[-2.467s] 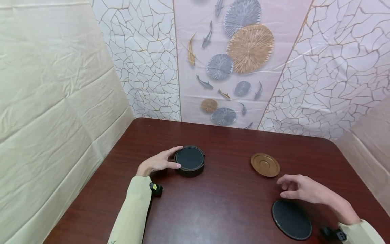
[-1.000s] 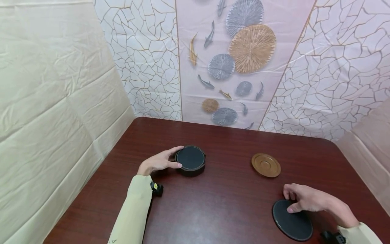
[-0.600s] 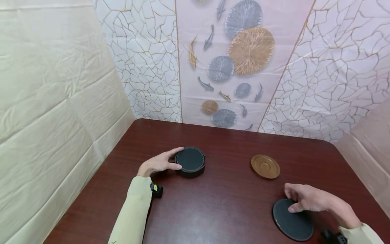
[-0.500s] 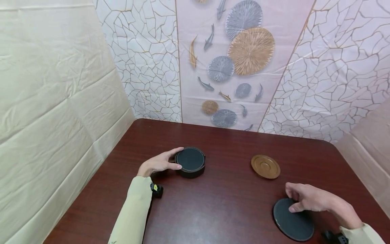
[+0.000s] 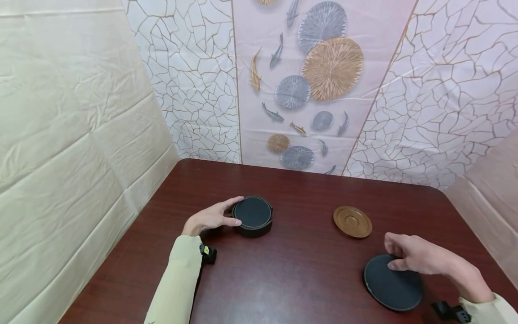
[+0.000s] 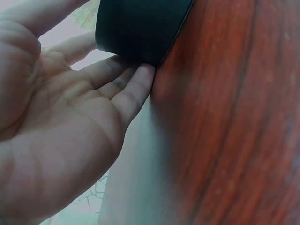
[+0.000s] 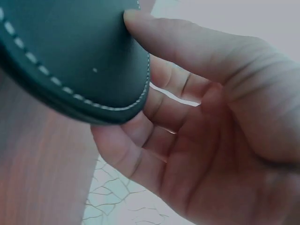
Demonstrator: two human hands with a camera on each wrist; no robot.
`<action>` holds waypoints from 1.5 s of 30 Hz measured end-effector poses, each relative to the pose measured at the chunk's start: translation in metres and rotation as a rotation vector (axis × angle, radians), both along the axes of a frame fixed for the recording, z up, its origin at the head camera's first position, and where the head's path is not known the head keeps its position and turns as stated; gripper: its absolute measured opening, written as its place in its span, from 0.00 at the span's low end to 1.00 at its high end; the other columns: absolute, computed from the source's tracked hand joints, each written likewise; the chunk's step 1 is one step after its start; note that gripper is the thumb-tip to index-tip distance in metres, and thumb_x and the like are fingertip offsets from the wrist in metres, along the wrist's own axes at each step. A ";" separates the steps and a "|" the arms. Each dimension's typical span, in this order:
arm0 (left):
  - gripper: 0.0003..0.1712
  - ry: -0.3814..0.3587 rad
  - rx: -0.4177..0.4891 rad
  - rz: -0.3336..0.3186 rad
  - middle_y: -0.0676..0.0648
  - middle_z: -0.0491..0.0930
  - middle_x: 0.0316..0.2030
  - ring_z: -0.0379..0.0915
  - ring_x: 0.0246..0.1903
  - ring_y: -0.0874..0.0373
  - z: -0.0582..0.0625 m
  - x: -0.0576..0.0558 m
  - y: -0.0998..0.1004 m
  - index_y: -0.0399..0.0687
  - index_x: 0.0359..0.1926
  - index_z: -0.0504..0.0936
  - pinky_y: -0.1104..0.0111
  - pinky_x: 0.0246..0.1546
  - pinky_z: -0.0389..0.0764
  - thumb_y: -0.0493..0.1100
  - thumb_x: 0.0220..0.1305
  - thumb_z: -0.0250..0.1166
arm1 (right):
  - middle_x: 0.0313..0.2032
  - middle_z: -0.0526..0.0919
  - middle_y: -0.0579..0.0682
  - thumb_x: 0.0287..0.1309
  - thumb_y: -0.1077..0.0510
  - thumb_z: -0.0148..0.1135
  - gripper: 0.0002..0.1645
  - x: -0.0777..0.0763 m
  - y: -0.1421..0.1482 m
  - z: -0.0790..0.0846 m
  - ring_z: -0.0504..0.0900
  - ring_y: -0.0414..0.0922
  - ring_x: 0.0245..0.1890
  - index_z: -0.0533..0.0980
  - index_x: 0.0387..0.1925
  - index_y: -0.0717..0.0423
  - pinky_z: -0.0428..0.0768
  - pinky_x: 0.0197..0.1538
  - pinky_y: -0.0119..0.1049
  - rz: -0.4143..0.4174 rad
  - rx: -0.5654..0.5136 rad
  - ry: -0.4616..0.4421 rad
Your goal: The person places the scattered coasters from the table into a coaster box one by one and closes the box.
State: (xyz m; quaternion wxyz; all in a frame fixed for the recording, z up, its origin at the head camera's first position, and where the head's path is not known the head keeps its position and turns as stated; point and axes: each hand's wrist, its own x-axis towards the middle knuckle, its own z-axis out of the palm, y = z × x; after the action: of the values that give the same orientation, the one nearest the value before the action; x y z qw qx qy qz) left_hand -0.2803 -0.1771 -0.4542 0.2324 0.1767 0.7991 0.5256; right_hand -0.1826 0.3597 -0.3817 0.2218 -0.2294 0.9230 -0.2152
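My left hand point(image 5: 211, 217) holds the left side of a round black coaster holder point(image 5: 259, 231), its thumb on the near rim and a finger on the far rim. A dark coaster point(image 5: 252, 211) with a stitched edge lies on top of the holder. In the left wrist view, fingertips touch the dark wall of the holder point(image 6: 140, 28) near the table. My right hand point(image 5: 425, 255) pinches a round black coaster point(image 5: 393, 285) at its far edge. The right wrist view shows the thumb on the stitched face of this coaster point(image 7: 79, 56) and the fingers beneath it, the rim tilted off the table.
A round brown saucer-like disc point(image 5: 352, 221) with a ringed centre lies beyond my right hand. Everything stands on a dark red-brown wooden table point(image 5: 299, 270). Cloth walls point(image 5: 194, 81) enclose its back and sides.
My right hand came down to the black coaster, pinched its far edge and has now raised it slightly, up and right in view. My left hand has stayed at the holder.
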 end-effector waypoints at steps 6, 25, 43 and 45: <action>0.49 -0.001 -0.014 0.005 0.52 0.56 0.74 0.53 0.73 0.53 0.001 0.000 0.000 0.65 0.75 0.56 0.55 0.70 0.62 0.46 0.58 0.73 | 0.23 0.70 0.40 0.55 0.54 0.70 0.17 0.001 -0.005 0.009 0.67 0.30 0.22 0.68 0.34 0.52 0.66 0.25 0.30 0.021 -0.001 0.071; 0.49 -0.002 -0.021 0.003 0.51 0.56 0.74 0.52 0.73 0.53 0.002 0.001 0.000 0.66 0.75 0.56 0.53 0.70 0.60 0.47 0.58 0.72 | 0.26 0.76 0.31 0.56 0.61 0.68 0.11 -0.002 -0.023 0.022 0.69 0.26 0.25 0.75 0.36 0.44 0.68 0.27 0.28 0.131 0.001 0.266; 0.49 0.000 -0.031 0.003 0.51 0.56 0.74 0.53 0.72 0.52 0.001 0.001 -0.001 0.67 0.75 0.56 0.53 0.69 0.62 0.48 0.58 0.72 | 0.30 0.80 0.34 0.57 0.60 0.68 0.11 -0.013 -0.052 0.032 0.75 0.26 0.27 0.78 0.41 0.46 0.74 0.29 0.29 0.101 -0.017 0.396; 0.49 0.003 -0.035 0.005 0.52 0.56 0.74 0.53 0.73 0.52 0.001 0.001 -0.001 0.68 0.75 0.56 0.53 0.70 0.61 0.48 0.58 0.72 | 0.31 0.80 0.37 0.58 0.61 0.67 0.11 -0.014 -0.055 0.034 0.74 0.27 0.22 0.78 0.43 0.49 0.74 0.26 0.29 0.091 -0.030 0.371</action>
State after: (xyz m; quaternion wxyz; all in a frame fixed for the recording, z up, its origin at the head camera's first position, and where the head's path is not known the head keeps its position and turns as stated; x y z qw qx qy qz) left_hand -0.2797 -0.1783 -0.4532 0.2331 0.1713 0.8090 0.5117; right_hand -0.1970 0.3045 -0.3479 0.0539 -0.3099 0.9334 -0.1728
